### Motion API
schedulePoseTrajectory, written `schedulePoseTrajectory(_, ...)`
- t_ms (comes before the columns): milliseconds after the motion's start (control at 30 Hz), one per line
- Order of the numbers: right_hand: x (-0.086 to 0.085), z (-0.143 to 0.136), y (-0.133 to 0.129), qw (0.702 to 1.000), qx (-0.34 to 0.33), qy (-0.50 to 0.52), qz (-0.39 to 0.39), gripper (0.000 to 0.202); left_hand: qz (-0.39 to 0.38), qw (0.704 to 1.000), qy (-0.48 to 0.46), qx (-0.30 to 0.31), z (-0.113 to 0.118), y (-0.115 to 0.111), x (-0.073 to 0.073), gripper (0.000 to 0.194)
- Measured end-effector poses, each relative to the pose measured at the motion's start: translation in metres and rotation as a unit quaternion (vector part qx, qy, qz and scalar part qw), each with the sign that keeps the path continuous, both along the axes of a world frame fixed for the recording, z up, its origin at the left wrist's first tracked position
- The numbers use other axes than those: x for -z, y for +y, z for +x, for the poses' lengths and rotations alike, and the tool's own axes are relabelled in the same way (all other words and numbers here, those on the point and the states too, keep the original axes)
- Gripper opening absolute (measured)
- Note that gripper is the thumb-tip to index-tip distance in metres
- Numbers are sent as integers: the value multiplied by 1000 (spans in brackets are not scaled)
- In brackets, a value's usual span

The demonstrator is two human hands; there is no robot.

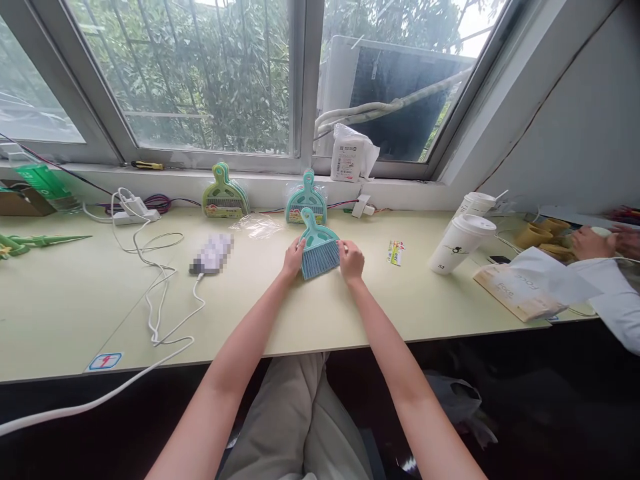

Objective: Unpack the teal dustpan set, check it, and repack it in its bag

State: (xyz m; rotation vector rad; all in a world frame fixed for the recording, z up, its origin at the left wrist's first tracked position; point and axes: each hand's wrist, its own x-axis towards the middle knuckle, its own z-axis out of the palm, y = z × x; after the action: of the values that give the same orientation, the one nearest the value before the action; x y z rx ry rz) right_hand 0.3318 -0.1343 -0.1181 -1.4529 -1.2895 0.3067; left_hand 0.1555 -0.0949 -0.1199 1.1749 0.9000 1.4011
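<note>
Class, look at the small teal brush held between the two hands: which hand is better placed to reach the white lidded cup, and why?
Right. The right hand grips the teal brush on the side facing the white lidded cup, with only a small label between them. The left hand would probably have to cross over the brush.

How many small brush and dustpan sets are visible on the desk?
3. One teal brush set lies between the left hand and right hand. A wrapped teal set and a green set lean against the wall behind; more may be stacked behind the green one.
</note>
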Motion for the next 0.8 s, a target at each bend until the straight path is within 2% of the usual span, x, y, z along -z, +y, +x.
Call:
schedulePoseTrajectory(33,-1,-7,-2,997,-9,-70,31,34,39,998,45,-1,5,-7,-3,32)
schedulePoseTrajectory(100,-3,-16,-4,988,-16,-145,53,37,110,985,130,-15,12,-20,-7,42)
schedulePoseTrajectory(200,-7,-18,-5,985,12,-163,54,38,159,969,189,-20,18,-32,-13,51)
schedulePoseTrajectory(267,-10,-17,-6,985,35,-158,68,38,180,963,203,-2,18,-31,-14,51)
schedulePoseTrajectory(367,-16,-15,-10,988,44,-105,109,39,166,964,206,-25,8,-15,-10,47)
schedulePoseTrajectory(467,-23,-7,-14,989,70,-49,119,39,91,955,243,-141,-17,8,-4,37)
schedulePoseTrajectory(533,-25,5,-13,988,111,-68,82,37,35,927,313,-203,-39,21,-1,30)
schedulePoseTrajectory(667,-16,31,-4,966,175,-164,-95,32,-81,857,467,-201,-66,28,0,22)
schedulePoseTrajectory(733,-8,40,0,946,182,-205,-175,32,-77,832,507,-210,-67,26,-2,22)
schedulePoseTrajectory(800,0,43,1,927,180,-244,-219,31,-54,816,525,-235,-63,22,-5,23)
